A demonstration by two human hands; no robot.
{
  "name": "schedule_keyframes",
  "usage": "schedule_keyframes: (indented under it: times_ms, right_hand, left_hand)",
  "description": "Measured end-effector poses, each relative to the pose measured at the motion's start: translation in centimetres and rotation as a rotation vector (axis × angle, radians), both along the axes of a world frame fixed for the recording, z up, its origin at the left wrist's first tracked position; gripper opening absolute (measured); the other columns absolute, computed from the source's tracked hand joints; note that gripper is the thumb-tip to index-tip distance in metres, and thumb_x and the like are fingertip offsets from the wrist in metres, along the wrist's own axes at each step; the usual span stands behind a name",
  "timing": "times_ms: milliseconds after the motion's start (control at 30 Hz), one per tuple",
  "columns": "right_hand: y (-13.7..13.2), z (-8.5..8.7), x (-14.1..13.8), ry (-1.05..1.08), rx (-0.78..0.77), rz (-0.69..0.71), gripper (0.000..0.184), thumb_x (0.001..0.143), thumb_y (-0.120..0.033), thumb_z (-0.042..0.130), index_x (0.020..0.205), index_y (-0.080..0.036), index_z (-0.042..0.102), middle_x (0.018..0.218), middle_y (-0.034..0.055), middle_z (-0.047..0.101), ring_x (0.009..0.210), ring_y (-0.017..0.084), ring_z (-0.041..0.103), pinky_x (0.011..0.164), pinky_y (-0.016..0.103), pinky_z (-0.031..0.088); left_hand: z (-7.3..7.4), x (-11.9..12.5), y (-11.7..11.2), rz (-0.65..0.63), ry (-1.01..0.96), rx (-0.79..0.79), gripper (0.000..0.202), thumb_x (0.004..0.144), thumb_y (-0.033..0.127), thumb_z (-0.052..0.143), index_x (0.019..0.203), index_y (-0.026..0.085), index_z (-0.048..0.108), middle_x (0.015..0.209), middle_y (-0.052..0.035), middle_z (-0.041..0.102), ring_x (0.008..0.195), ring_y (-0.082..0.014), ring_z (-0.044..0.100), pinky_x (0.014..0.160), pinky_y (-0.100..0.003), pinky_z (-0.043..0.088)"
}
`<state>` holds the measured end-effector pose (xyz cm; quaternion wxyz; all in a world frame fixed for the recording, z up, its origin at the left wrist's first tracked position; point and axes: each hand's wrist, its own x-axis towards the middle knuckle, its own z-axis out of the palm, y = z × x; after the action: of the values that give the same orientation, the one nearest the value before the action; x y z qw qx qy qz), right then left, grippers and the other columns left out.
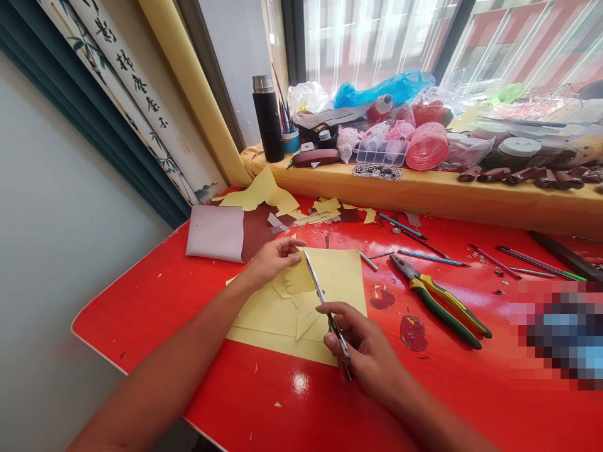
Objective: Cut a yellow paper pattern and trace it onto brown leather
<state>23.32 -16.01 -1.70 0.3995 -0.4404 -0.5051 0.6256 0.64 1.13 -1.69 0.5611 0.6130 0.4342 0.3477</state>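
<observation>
My right hand [370, 345] is closed around a pair of metal scissors [318, 287], whose blades point up and away to the left. Between the fingers of my left hand [273, 258] is the edge of a small piece of yellow paper [301, 278]. The scissor blades lie along the right side of that piece. Beneath both hands, larger yellow sheets [342, 263] lie stacked on the red table [155, 314], with a few cut pieces on top.
Pliers [440, 301] with green and yellow handles lie right of the sheets, near several pencils [433, 258]. Behind are yellow scraps [264, 191] and a folded pinkish-grey sheet [215, 232]. A black thermos [268, 122] and craft supplies crowd the windowsill [424, 194].
</observation>
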Motion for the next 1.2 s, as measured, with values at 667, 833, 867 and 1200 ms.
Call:
schedule_keyframes:
  times_ms: [667, 833, 867, 1200]
  right_hand:
    - [1.1, 1.2, -0.5, 0.029, -0.079, -0.305, 0.047, 0.089, -0.064, 0.075, 0.11, -0.021, 0.072, 0.067, -0.0095, 0.042, 0.045, 0.01, 0.046, 0.039, 0.024, 0.044]
    - [1.2, 0.7, -0.5, 0.041, -0.094, -0.283, 0.047, 0.088, -0.064, 0.076, 0.109, -0.023, 0.07, 0.067, -0.0093, 0.044, 0.046, 0.011, 0.045, 0.039, 0.023, 0.043]
    - [1.2, 0.6, -0.5, 0.042, -0.096, -0.273, 0.048, 0.087, -0.065, 0.077, 0.107, -0.023, 0.069, 0.067, -0.0089, 0.045, 0.047, 0.011, 0.045, 0.039, 0.023, 0.043]
    - [1.0, 0.9, -0.6, 0.051, -0.13, -0.293, 0.048, 0.081, -0.067, 0.083, 0.092, -0.024, 0.064, 0.066, -0.0075, 0.049, 0.049, 0.012, 0.048, 0.037, 0.023, 0.048]
  left_hand:
    - [3.6, 1.7, -4.8, -0.231, 0.06, -0.063, 0.044, 0.085, 0.045, 0.083, 0.124, 0.027, 0.076, 0.085, -0.002, 0.061, 0.074, -0.0167, 0.055, 0.062, -0.03, 0.043]
    - [3.8, 2.6, -6.5, -0.302, 0.04, -0.086, 0.042, 0.09, 0.042, 0.079, 0.13, 0.028, 0.073, 0.09, -0.0025, 0.063, 0.078, -0.0169, 0.057, 0.066, -0.029, 0.045]
    - [3.7, 2.8, -6.8, -0.307, 0.039, -0.087, 0.042, 0.09, 0.041, 0.079, 0.13, 0.028, 0.073, 0.09, -0.0024, 0.064, 0.079, -0.017, 0.057, 0.067, -0.03, 0.045]
    - [2.9, 3.1, -7.3, -0.379, 0.014, -0.173, 0.061, 0.087, 0.046, 0.082, 0.142, 0.03, 0.06, 0.099, -0.0032, 0.067, 0.089, -0.0208, 0.064, 0.074, -0.032, 0.05]
